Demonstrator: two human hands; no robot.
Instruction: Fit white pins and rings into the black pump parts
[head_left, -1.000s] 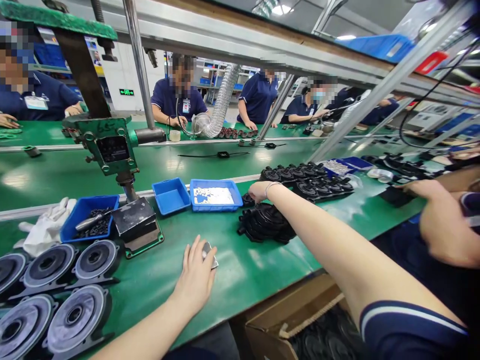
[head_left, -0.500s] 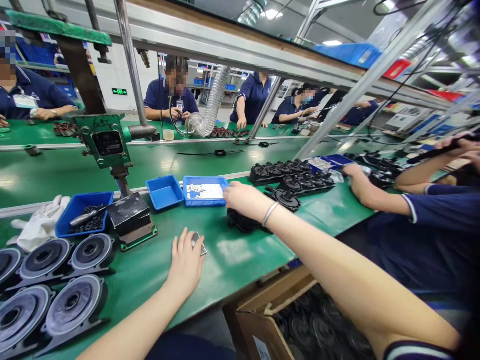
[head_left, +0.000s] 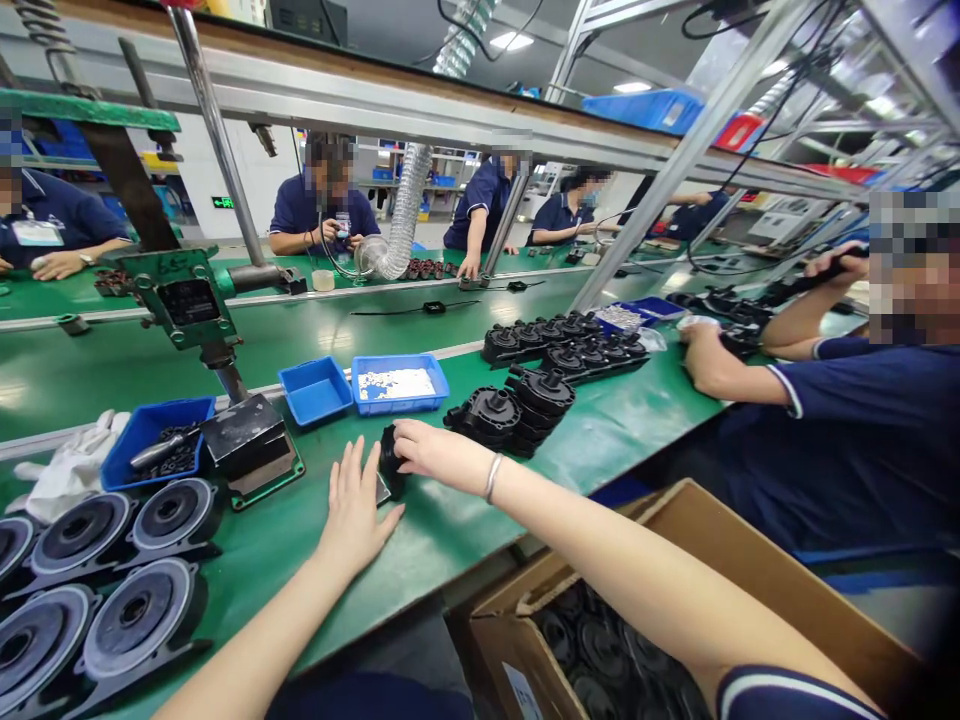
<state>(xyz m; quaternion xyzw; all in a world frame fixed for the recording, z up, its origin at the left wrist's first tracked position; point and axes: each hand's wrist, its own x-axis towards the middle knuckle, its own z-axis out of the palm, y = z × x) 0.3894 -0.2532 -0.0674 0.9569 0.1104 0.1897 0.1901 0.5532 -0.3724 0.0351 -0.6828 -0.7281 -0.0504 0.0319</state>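
Note:
My right hand (head_left: 435, 452), with a bracelet at its wrist, grips a round black plastic housing (head_left: 389, 458) tilted on edge above the green bench. Fingers stretched out, my left hand (head_left: 352, 515) lies just left of that housing, palm down. Between the two hands a corner of a small shiny metal piece (head_left: 382, 490) shows; the rest of it is covered. To the right of my hands stand more black housings (head_left: 491, 412), some stacked. Behind my hands are a blue tray of small white parts (head_left: 401, 405) and another blue tray (head_left: 316, 390).
A green hand press (head_left: 187, 300) stands left over a black block (head_left: 244, 435). Near it are a blue bin of dark parts (head_left: 124, 455), white gloves (head_left: 64, 470) and several grey-faced round housings (head_left: 139, 615). A cardboard box (head_left: 495, 650) sits below the bench edge. Co-workers sit across and right.
My right hand has moved left from the housing stack, bringing a black housing beside my left hand. The left hand's fingers have spread beside the metal piece. The view has shifted slightly.

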